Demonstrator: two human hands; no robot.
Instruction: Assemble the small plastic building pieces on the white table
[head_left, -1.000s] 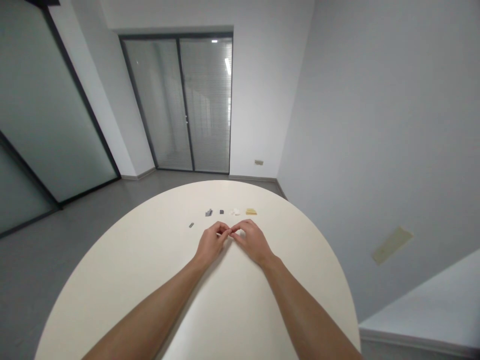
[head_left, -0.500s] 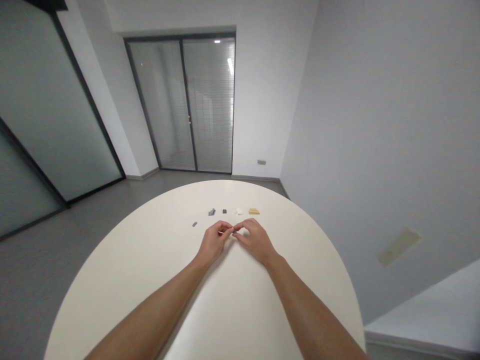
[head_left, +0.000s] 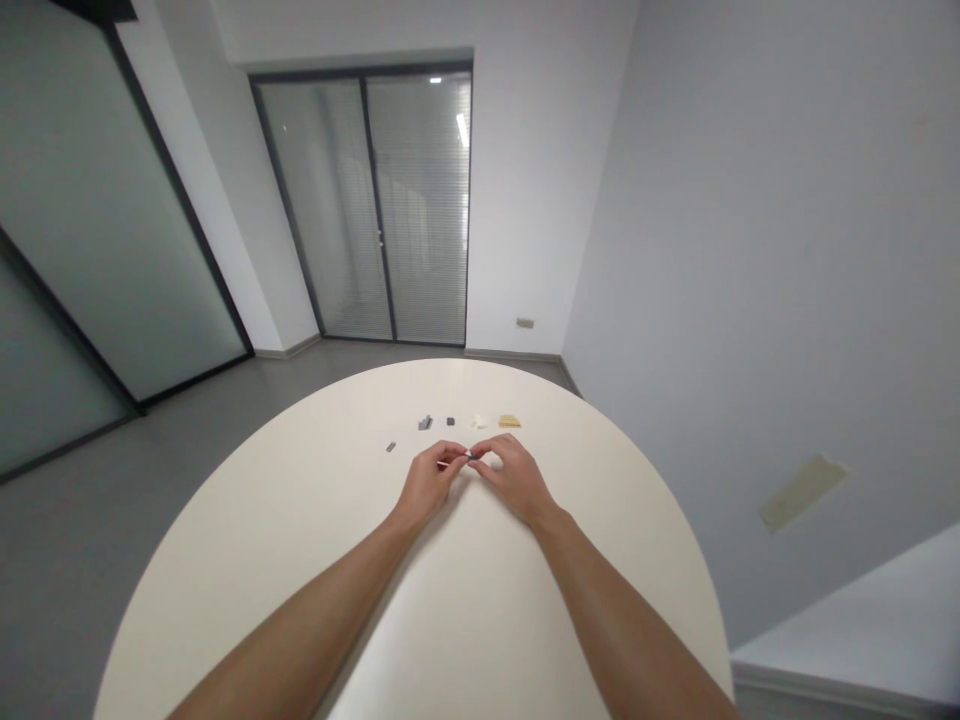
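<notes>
Above the table's middle my left hand [head_left: 430, 480] and my right hand [head_left: 517, 478] meet fingertip to fingertip. Between them is a small dark grey piece [head_left: 472, 457], pinched by thumb and finger from both sides and largely covered. A thin white edge shows at the left fingers; I cannot tell whether it belongs to the same piece. Just beyond the hands lie small pieces in groups: grey pieces [head_left: 425, 423], a dark piece or pair [head_left: 451, 422], white pieces [head_left: 478, 422] and yellow pieces [head_left: 510, 421]. One grey strip [head_left: 391, 447] lies apart, left of my left hand.
The round white table [head_left: 270, 540] fills the lower view, its curved edge near the right wall [head_left: 750, 300]. Behind it stands a glass door [head_left: 420, 220] with blinds. Frosted glass panels [head_left: 97, 220] are at the left. Beige tape [head_left: 802, 493] marks the right wall.
The hands stay almost in place, the pinched piece turning slightly so more of its dark surface and a white bit show. The view shifts very slightly.
</notes>
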